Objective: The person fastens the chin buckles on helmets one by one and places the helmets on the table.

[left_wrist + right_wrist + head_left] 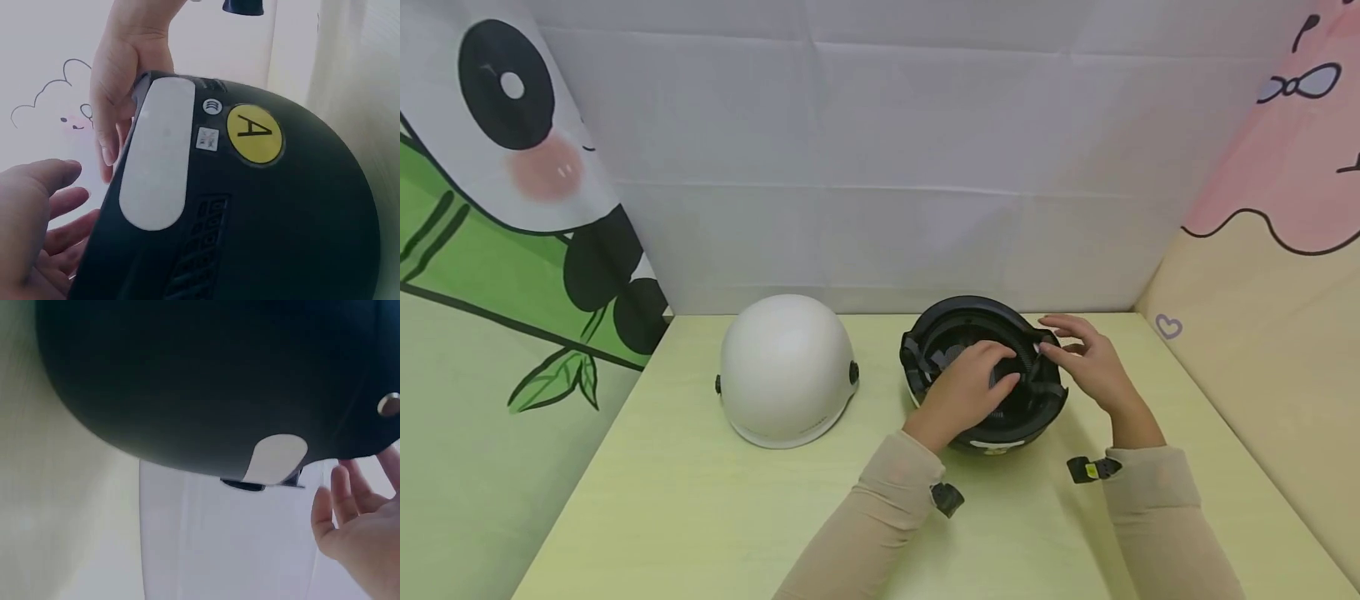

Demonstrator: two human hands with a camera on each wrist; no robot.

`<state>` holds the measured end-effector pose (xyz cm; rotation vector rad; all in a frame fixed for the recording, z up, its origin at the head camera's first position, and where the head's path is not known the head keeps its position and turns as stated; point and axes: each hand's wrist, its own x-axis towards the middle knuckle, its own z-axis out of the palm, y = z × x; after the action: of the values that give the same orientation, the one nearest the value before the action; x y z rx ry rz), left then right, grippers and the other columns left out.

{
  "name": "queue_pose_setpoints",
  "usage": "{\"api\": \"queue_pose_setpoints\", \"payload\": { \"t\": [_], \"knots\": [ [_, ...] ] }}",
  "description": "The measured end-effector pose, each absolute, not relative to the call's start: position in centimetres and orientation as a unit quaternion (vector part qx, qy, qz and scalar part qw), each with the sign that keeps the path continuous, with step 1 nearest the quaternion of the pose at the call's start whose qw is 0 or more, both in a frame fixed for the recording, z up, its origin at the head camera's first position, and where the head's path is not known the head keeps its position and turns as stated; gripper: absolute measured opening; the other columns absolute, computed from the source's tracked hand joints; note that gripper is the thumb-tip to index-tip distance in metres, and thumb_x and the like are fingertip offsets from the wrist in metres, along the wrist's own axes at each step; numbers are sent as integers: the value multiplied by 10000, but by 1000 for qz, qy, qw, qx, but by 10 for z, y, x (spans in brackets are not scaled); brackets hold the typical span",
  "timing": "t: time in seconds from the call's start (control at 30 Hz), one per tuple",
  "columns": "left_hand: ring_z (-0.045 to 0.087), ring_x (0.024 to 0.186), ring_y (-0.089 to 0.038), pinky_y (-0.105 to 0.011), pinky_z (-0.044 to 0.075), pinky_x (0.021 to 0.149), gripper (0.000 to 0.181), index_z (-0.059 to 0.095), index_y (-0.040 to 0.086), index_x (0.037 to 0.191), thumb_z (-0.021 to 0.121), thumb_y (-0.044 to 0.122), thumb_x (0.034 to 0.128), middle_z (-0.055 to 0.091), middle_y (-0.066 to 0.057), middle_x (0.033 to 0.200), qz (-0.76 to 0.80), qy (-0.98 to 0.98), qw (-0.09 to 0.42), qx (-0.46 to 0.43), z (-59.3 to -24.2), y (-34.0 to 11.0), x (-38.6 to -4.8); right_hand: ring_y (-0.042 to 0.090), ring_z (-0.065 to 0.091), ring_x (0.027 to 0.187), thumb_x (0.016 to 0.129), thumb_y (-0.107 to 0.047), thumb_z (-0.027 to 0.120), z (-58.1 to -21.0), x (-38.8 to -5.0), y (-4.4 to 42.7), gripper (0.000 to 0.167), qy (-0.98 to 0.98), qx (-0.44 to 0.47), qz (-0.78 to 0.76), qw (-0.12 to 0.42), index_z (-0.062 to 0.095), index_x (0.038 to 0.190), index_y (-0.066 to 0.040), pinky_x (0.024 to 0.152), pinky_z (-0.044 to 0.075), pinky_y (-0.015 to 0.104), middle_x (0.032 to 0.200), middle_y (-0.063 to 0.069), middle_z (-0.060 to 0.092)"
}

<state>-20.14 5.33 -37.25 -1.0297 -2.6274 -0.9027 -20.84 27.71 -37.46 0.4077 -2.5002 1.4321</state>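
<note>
A black helmet [977, 310] lies upside down on the table, its dark lined hollow facing up. My left hand [970, 387] reaches over this hollow, thumb and fingers bent loosely apart, with nothing visible between them. At the helmet's right rim is my right hand [1090, 362], its fingers spread and the fingertips at the edge. In the right wrist view, the fingers [359, 494] lie close under the helmet's rim. The left wrist view shows a long white label [159, 150] and a yellow round sticker [255, 134] on the shell.
A white helmet [786, 367] stands dome up to the left of the black one. Both are on the pale yellow table [700, 517], near its back edge. Behind rises a white cloth wall [887, 167], with printed cartoon panels at both sides.
</note>
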Motion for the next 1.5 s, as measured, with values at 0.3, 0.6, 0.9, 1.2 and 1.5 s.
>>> {"api": "queue_pose_setpoints", "payload": {
  "t": [0.3, 0.6, 0.9, 1.2, 1.5],
  "knots": [
    [534, 1173, -148, -217, 405, 968, 319, 634, 110, 1245, 604, 292, 984, 564, -28, 1284, -283, -886, 125, -346, -366, 50, -198, 427, 288, 1344, 974, -144, 617, -383, -206, 284, 511, -841, 121, 519, 96, 441, 1425, 19, 1021, 278, 600, 1511, 193, 313],
    [507, 1228, -204, -287, 386, 1016, 292, 655, 66, 1213, 645, 207, 957, 571, -85, 1297, -355, -861, 189, -311, -376, 33, -199, 441, 197, 1400, 1010, -270, 558, -395, -204, 286, 644, -819, 93, 563, 65, 252, 1543, -75, 1020, 209, 689, 1576, 181, 191],
    [218, 1424, -328, -584, 240, 1074, 530, 456, 74, 1447, 566, 304, 982, 291, -146, 1534, -479, -821, 191, -245, -401, 4, -212, 420, 166, 1416, 1024, -223, 530, -400, -203, 286, 679, -794, 89, 600, 42, 146, 1570, -98, 1073, 198, 608, 1601, 153, 118],
    [161, 1432, -333, -568, 201, 1092, 725, 175, 146, 1568, 454, 494, 995, 114, -133, 1589, -599, -775, 76, -184, -431, -12, -230, 461, 67, 1417, 1050, -282, 452, -410, -200, 281, 714, -781, 69, 620, 17, -5, 1574, -121, 1025, 263, 638, 1607, 167, -17],
    [364, 1300, -349, -518, 298, 1052, 567, 294, 51, 1464, 531, 247, 987, 280, -204, 1472, -651, -739, 39, -170, -446, -2, -229, 340, 135, 1425, 1040, -299, 466, -425, -202, 264, 722, -773, 29, 632, 44, 22, 1559, -66, 1064, 294, 391, 1585, 174, 58]
  ]
}}
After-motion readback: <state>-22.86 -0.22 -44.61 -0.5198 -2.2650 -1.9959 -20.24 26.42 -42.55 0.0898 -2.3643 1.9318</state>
